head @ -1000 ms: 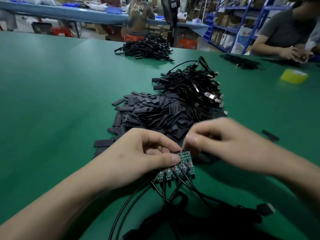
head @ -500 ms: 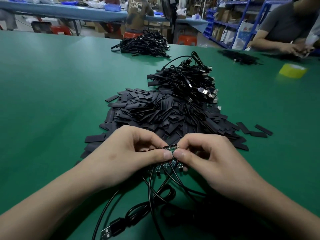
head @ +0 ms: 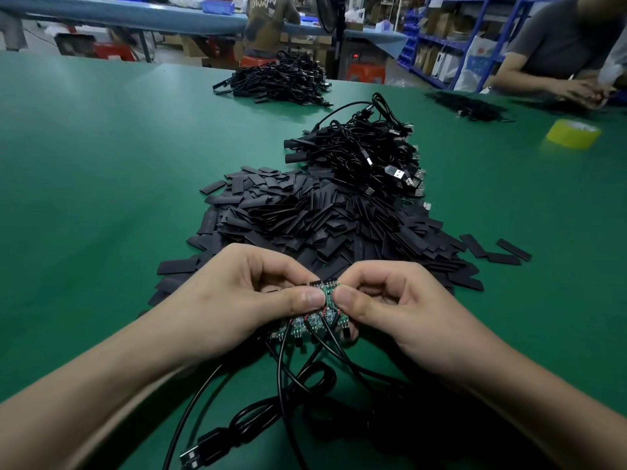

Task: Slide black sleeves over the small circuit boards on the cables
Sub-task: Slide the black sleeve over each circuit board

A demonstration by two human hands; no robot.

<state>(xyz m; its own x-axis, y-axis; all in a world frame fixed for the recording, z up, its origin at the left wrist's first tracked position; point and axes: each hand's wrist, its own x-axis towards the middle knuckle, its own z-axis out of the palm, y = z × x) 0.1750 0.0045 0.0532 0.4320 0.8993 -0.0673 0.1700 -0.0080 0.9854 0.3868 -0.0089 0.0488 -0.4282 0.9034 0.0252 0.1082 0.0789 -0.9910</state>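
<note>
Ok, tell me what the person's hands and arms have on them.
The left hand and the right hand are bare: no gloves, rings or tape, and the thumbnails are short. The forearms are uncovered as far as the frame shows, with no sleeves, watch or wristband.

Bright, even light from above, w/ a pale shine on the green table (head: 112,106) at far left. Soft dark shadows sit under the left hand (head: 237,300) & right hand (head: 407,317), over the cables (head: 279,371). The circuit boards (head: 327,295) btw the thumbs look fairly sharp. The yellow tape roll (head: 573,134) is smeared & fuzzy; the blue shelves (head: 441,45) are soft too. Wide lens: the far table edge bows, bottom corners look stretched. The black sleeves (head: 305,218) show small grey glints.
</note>
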